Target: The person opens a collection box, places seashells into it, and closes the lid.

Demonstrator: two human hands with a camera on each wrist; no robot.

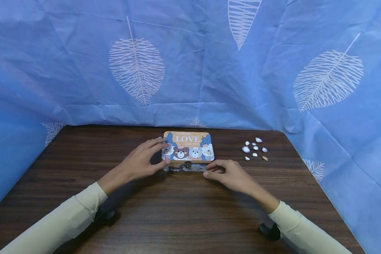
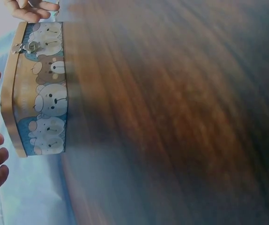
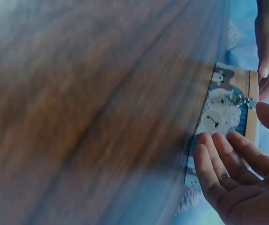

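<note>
The left sleeve and right sleeve are long, plain and pale cream — lightly creased cloth. The left cuff and right cuff fit closely. A smooth, rounded black piece shows below the right one — another dark piece below the left (too shadowed for detail).

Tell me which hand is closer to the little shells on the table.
Right: the right hand is at the front right corner of the box, left of the shells. The left hand is by its left edge, on the side away from the shells.
</note>
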